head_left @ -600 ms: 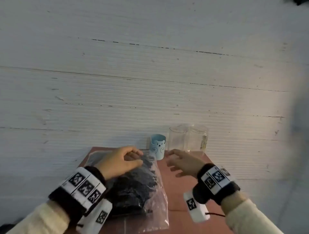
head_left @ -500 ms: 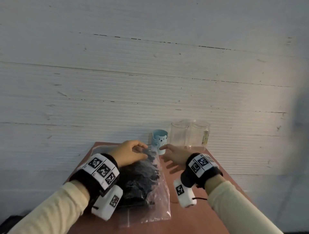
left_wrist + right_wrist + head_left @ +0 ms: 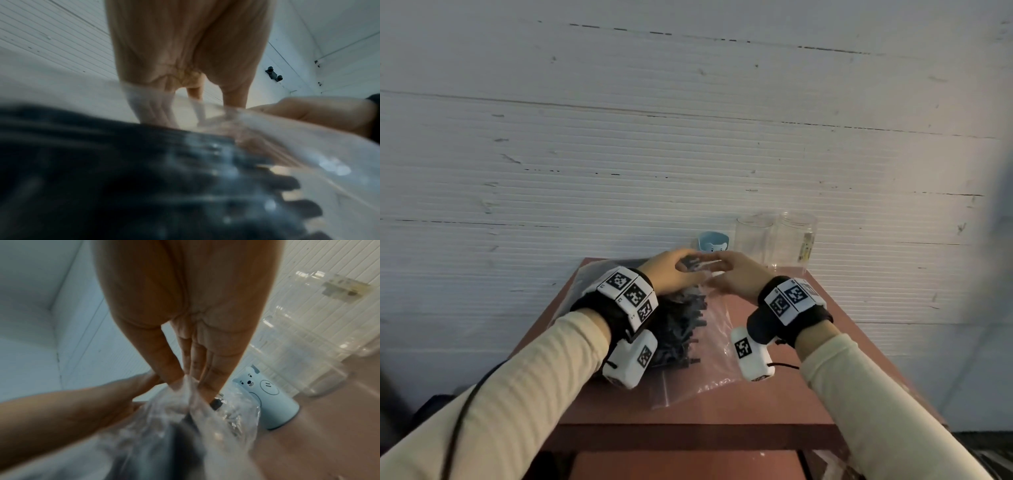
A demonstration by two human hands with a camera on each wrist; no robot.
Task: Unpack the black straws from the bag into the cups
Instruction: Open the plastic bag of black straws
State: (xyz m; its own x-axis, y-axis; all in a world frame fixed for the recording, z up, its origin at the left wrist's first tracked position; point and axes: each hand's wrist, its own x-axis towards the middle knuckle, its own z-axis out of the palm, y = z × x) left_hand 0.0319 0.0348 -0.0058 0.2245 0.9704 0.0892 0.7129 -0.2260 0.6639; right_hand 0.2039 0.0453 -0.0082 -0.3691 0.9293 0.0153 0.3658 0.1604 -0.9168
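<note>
Cream ribbed sleeves [image 3: 544, 380], black wristbands [image 3: 787, 318] bearing white square-coded marker blocks [image 3: 631, 294].

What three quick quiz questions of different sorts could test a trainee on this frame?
1. True or false: some black straws already stand in the clear cups.
2. Which hands hold the bag at its mouth? A) left only B) right only C) both
3. Fill in: the blue cup bears a cartoon ____.

Key:
1. False; the straws are in the bag.
2. C; the left hand and the right hand meet there, and the right hand's fingers pinch the plastic.
3. Bear.
</note>
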